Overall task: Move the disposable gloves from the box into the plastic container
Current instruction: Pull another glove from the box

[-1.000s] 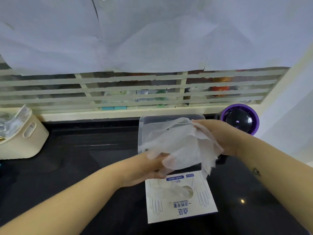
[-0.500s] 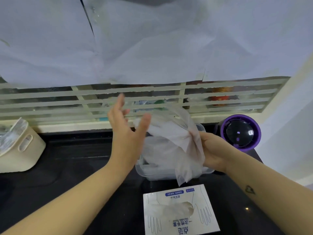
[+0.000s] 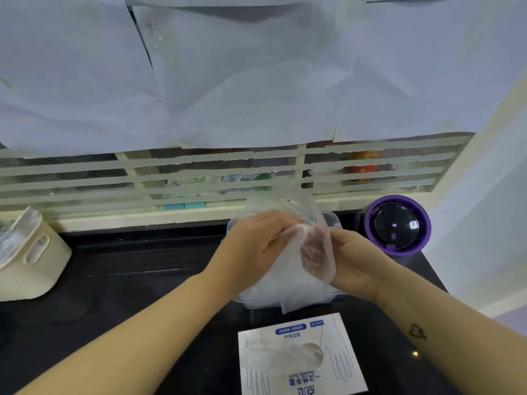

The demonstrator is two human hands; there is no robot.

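We hold a bundle of translucent disposable gloves over the clear plastic container, both hands curled round it: left hand on its left side, right hand gripping its right. The glove box lies nearer us on the black desk, more gloves showing in its opening. A purple round device stands at right, a cream basket at left.
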